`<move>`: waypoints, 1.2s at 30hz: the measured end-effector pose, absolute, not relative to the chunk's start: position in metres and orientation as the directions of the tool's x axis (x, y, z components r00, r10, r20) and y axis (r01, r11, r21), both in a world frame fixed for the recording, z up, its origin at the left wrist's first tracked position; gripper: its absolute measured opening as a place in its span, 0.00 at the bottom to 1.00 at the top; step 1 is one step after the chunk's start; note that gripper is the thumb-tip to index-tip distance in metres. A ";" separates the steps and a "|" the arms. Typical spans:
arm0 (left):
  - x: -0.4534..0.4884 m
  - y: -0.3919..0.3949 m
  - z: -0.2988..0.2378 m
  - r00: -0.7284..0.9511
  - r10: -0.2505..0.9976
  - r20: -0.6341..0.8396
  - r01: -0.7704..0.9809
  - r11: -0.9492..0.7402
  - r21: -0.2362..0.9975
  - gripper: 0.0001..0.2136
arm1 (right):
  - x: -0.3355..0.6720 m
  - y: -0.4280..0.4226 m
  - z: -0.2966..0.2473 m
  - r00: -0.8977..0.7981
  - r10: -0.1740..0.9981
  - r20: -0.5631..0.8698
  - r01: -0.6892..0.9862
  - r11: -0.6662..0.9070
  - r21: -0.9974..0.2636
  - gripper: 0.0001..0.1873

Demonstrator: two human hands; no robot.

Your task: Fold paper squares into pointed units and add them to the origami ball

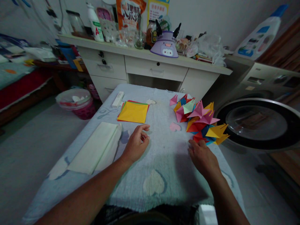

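A heap of folded origami cranes [202,114] in pink, yellow, red, blue and pale green lies on the right side of the cloth-covered table. At its near edge, my right hand [203,156] has its bent fingers closed at a red paper crane [198,137]; the fingertips partly hide the contact. My left hand [137,140] rests over the middle of the table, fingers loosely curled and apart, holding nothing. Just beyond it sits a stack of square origami paper [133,112], yellow on top, with red and green edges showing.
A folded whitish sheet [96,148] lies left of my left forearm. Behind the paper stack is a white narrow box [117,99]. A drawer desk [156,67] stands beyond the table, a pink bin [83,106] at left, and a washing machine's open door [257,122] at right.
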State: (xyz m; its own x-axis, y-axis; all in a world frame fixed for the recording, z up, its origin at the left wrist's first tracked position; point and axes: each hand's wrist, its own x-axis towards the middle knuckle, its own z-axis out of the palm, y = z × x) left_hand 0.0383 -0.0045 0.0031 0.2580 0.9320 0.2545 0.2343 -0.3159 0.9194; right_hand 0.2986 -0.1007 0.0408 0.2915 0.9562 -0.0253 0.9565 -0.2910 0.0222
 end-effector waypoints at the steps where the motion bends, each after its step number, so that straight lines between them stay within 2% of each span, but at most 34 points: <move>1: 0.038 -0.005 0.003 0.258 0.932 0.253 0.236 -0.315 0.919 0.20 | 0.301 -0.104 0.039 0.299 0.952 -0.070 0.954 -0.296 0.055 0.16; 11: 0.039 -0.005 0.003 0.263 0.933 0.244 0.261 -0.312 0.914 0.20 | 0.313 -0.115 0.038 0.307 0.946 -0.102 0.948 -0.294 0.123 0.18; 17: 0.040 -0.006 0.006 0.270 0.934 0.236 0.273 -0.309 0.911 0.19 | 0.314 -0.123 0.040 0.282 0.958 -0.053 0.954 -0.274 0.119 0.17; 21: 0.040 -0.005 0.004 0.278 0.929 0.242 0.269 -0.318 0.909 0.19 | 0.291 -0.119 0.048 0.199 0.979 -0.045 0.979 -0.197 0.049 0.17; 25: 0.040 -0.005 0.007 0.292 0.921 0.259 0.289 -0.343 0.894 0.15 | 0.260 -0.099 0.056 -0.003 0.999 -0.045 0.998 0.000 -0.058 0.17; 30: 0.039 -0.006 0.012 0.318 0.899 0.300 0.315 -0.399 0.861 0.11 | 0.227 -0.057 0.067 -0.192 0.976 -0.108 0.980 0.185 -0.068 0.15; 34: 0.039 -0.005 0.013 0.331 0.890 0.313 0.331 -0.421 0.845 0.09 | 0.210 -0.020 0.056 -0.226 0.970 -0.087 0.972 0.220 -0.078 0.13; 36: 0.038 -0.005 0.014 0.328 0.890 0.316 0.338 -0.423 0.841 0.09 | 0.204 -0.007 0.042 -0.235 0.972 -0.024 0.963 0.230 -0.138 0.14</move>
State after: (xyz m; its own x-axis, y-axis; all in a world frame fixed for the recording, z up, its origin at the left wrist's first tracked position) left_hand 0.0379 -0.0051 0.0136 0.3281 0.8902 0.3160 0.3382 -0.4230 0.8406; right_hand 0.2037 -0.0066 0.0419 -0.2354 0.9716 -0.0242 0.9634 0.2299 -0.1380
